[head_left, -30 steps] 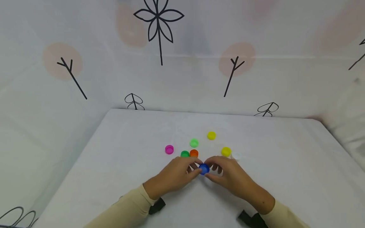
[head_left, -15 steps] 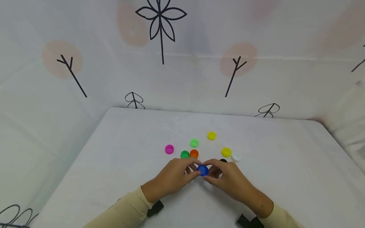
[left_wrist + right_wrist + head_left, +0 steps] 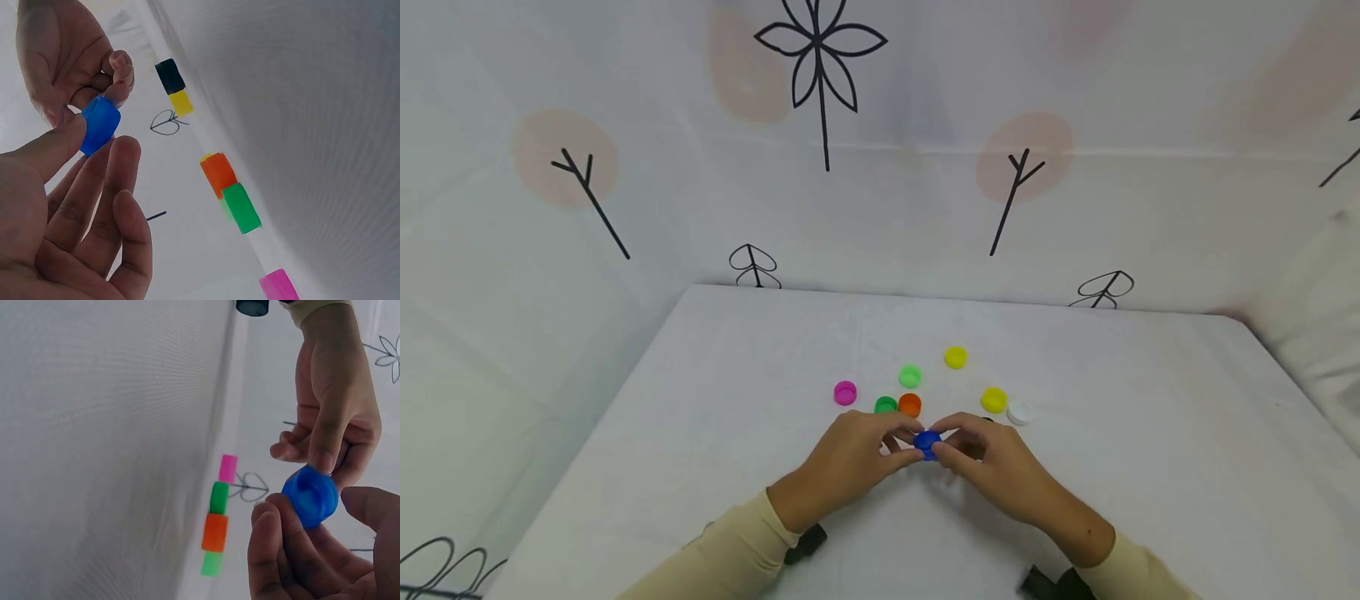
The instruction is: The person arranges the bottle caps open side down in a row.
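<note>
A blue bottle cap (image 3: 927,445) is held above the white table between both hands. My left hand (image 3: 846,454) pinches its left side, the thumb and fingers bent around the rim in the left wrist view. From the other side my right hand (image 3: 1011,471) holds the cap between thumb and fingers. In the right wrist view the hollow of the blue cap (image 3: 310,496) shows, and the right thumb lies close at its edge. Just beyond the hands are a green cap (image 3: 886,405) and an orange cap (image 3: 910,405), side by side.
Farther back lie a magenta cap (image 3: 846,393), a light green cap (image 3: 910,377) and a yellow cap (image 3: 956,357). Another yellow cap (image 3: 994,400) sits beside a white cap (image 3: 1019,412). A black cap (image 3: 170,76) is mostly hidden behind the right hand in the head view.
Both hands have shifted slightly left with the blue cap. The cap has turned between the fingers, its face now tipped differently, and the right thumb overlaps its edge. The other caps stay put.
</note>
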A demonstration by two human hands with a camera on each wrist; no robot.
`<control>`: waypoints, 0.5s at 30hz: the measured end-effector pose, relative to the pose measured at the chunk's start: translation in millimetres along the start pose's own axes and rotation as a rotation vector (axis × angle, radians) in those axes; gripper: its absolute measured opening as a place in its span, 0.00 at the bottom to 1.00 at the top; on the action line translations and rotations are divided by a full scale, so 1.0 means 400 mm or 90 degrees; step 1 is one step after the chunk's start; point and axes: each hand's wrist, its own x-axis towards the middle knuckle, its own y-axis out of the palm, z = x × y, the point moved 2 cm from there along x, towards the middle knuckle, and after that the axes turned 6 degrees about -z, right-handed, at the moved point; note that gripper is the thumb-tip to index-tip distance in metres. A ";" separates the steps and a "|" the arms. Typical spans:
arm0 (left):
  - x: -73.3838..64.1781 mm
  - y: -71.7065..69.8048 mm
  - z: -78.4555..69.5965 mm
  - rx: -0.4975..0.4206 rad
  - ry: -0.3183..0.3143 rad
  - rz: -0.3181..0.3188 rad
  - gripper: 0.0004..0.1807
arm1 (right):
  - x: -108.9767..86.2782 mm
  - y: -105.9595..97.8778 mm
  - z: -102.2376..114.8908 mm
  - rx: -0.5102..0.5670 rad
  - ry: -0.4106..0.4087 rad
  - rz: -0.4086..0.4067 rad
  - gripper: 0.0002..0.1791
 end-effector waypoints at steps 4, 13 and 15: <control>0.000 0.000 -0.001 0.011 0.012 -0.001 0.13 | 0.001 0.000 -0.002 0.020 0.001 0.004 0.13; -0.001 -0.001 0.000 0.065 0.037 0.006 0.13 | 0.003 0.005 0.000 -0.012 -0.005 -0.011 0.11; -0.002 -0.001 0.002 0.061 0.034 0.005 0.13 | 0.004 0.006 0.000 -0.010 -0.005 -0.011 0.11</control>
